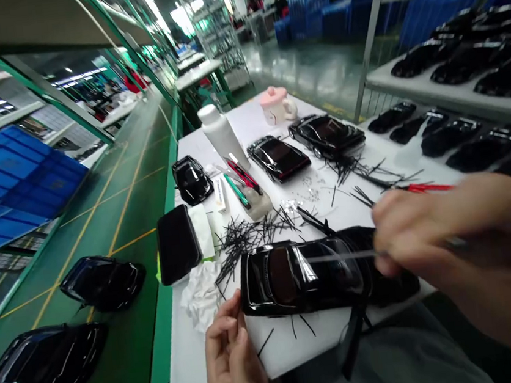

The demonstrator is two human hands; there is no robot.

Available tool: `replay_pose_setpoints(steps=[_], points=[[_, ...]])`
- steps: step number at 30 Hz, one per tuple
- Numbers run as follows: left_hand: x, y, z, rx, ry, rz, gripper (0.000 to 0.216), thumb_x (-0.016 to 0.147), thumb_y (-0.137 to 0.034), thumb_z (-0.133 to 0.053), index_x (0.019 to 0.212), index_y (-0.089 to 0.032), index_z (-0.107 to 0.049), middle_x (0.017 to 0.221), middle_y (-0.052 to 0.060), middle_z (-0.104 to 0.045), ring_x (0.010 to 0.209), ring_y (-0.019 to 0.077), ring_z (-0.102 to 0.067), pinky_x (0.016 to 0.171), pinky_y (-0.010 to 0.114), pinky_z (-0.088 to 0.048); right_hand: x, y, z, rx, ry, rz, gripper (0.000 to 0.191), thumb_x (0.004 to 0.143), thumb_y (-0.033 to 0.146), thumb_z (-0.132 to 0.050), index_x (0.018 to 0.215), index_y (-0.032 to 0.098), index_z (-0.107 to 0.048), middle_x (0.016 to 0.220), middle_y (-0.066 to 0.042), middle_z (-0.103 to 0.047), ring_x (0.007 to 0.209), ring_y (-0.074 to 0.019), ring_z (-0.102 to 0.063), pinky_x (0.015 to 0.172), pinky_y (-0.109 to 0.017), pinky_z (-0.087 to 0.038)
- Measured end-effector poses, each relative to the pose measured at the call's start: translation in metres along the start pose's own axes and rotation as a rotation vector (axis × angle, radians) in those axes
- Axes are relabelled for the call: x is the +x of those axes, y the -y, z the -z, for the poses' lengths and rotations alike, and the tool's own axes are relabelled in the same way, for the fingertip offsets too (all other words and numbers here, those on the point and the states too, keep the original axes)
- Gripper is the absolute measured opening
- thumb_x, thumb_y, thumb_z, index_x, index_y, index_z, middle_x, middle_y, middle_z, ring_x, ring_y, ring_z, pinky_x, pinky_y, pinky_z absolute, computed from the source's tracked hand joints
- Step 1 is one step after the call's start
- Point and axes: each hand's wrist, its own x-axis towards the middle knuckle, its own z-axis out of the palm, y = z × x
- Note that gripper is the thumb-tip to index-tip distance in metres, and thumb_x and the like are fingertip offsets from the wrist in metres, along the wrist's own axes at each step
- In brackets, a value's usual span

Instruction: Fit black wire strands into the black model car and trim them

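A glossy black model car lies crosswise at the near edge of the white table, its doors swung out on both sides. My left hand is at the car's left end, fingers curled with the fingertips against it. Over the right end, my right hand is closed in a pinch and blurred by motion. From it a thin metal tool points left across the car's roof; its exact kind is too smeared to tell. Short black strips lie heaped behind the car.
Behind are more black model cars, a white bottle, a pink-lidded mug, a knife holder and red-handled pliers. A phone and crumpled tissue lie left. A green conveyor carries cars; a shelf stands right.
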Motion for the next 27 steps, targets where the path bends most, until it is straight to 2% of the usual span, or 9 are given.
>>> replay_pose_setpoints(steps=[3, 4, 6, 11, 14, 16, 19, 23, 27], points=[[0.0, 0.008, 0.009, -0.008, 0.049, 0.034, 0.029, 0.076, -0.037, -0.084, 0.083, -0.022, -0.06, 0.12, 0.006, -0.074, 0.126, 0.0278, -0.066, 0.106, 0.038, -0.054, 0.058, -0.022, -0.019, 0.022, 0.051, 0.138, 0.019, 0.095, 0.024, -0.065, 0.08, 0.023, -0.054, 0.071, 0.001, -0.064, 0.063, -0.0137, -0.062, 0.059, -0.029, -0.05], [-0.001, 0.01, 0.011, -0.007, 0.066, 0.029, 0.029, 0.078, -0.039, -0.083, 0.084, -0.022, -0.06, 0.121, 0.007, -0.074, 0.128, 0.0292, -0.065, 0.108, 0.041, -0.054, 0.074, -0.031, -0.028, -0.011, 0.075, 0.117, 0.022, 0.095, 0.026, -0.065, 0.077, 0.023, -0.052, 0.07, 0.001, -0.063, 0.063, -0.0144, -0.061, 0.061, -0.03, -0.048], [-0.004, 0.013, 0.011, -0.009, 0.065, -0.001, 0.028, 0.081, -0.041, -0.079, 0.086, -0.022, -0.06, 0.123, 0.009, -0.072, 0.128, 0.0303, -0.064, 0.109, 0.042, -0.052, 0.1, -0.052, -0.048, -0.091, 0.172, -0.045, 0.024, 0.095, 0.028, -0.061, 0.076, 0.023, -0.047, 0.072, -0.001, -0.065, 0.066, -0.0158, -0.061, 0.065, -0.031, -0.047], [-0.013, 0.014, 0.003, -0.016, 0.038, -0.037, 0.024, 0.085, -0.042, -0.074, 0.088, -0.023, -0.061, 0.119, 0.008, -0.072, 0.131, 0.0296, -0.061, 0.108, 0.038, -0.052, 0.122, -0.094, -0.092, -0.163, 0.354, -0.089, 0.023, 0.093, 0.023, -0.061, 0.074, 0.022, -0.048, 0.067, -0.003, -0.067, 0.06, -0.0158, -0.059, 0.06, -0.03, -0.042], [-0.014, 0.014, 0.002, -0.009, 0.071, -0.072, 0.022, 0.087, -0.041, -0.074, 0.088, -0.023, -0.061, 0.116, 0.008, -0.073, 0.128, 0.0288, -0.063, 0.107, 0.04, -0.053, 0.123, -0.1, -0.099, -0.195, 0.474, -0.108, 0.019, 0.089, 0.021, -0.067, 0.075, 0.02, -0.055, 0.068, -0.003, -0.069, 0.062, -0.016, -0.061, 0.06, -0.03, -0.041], [-0.015, 0.014, 0.003, 0.04, 0.13, -0.161, 0.019, 0.089, -0.038, -0.073, 0.089, -0.023, -0.062, 0.112, 0.009, -0.074, 0.126, 0.0287, -0.065, 0.106, 0.042, -0.054, 0.119, -0.093, -0.093, -0.211, 0.513, -0.114, 0.012, 0.087, 0.024, -0.071, 0.088, 0.018, -0.061, 0.075, -0.004, -0.071, 0.067, -0.0173, -0.063, 0.063, -0.031, -0.043], [-0.015, 0.015, 0.002, 0.229, 0.231, -0.471, 0.004, 0.092, -0.022, -0.067, 0.094, -0.023, -0.063, 0.107, 0.008, -0.075, 0.132, 0.0276, -0.061, 0.108, 0.047, -0.052, 0.103, -0.071, -0.066, -0.238, 0.517, -0.099, 0.03, 0.088, 0.028, -0.072, 0.114, 0.017, -0.061, 0.085, -0.004, -0.071, 0.071, -0.0177, -0.061, 0.069, -0.034, -0.044], [-0.017, 0.011, -0.008, 0.522, 0.427, -1.029, 0.033, 0.083, 0.001, -0.066, 0.106, -0.023, -0.064, 0.098, 0.003, -0.079, 0.128, 0.0216, -0.063, 0.116, 0.046, -0.047, 0.055, -0.04, -0.012, -0.277, 0.461, 0.066, 0.029, 0.094, 0.03, -0.063, 0.121, 0.02, -0.062, 0.083, -0.002, -0.069, 0.066, -0.0154, -0.061, 0.064, -0.031, -0.048], [-0.015, 0.003, -0.02, 0.647, 0.6, -1.251, 0.028, 0.084, 0.0, -0.067, 0.105, -0.02, -0.068, 0.096, 0.001, -0.082, 0.134, 0.0205, -0.059, 0.125, 0.042, -0.036, -0.001, -0.031, 0.033, -0.372, 0.395, -0.072, 0.029, 0.095, 0.035, -0.064, 0.124, 0.028, -0.063, 0.085, -0.001, -0.072, 0.067, -0.0156, -0.067, 0.053, -0.028, -0.047]])
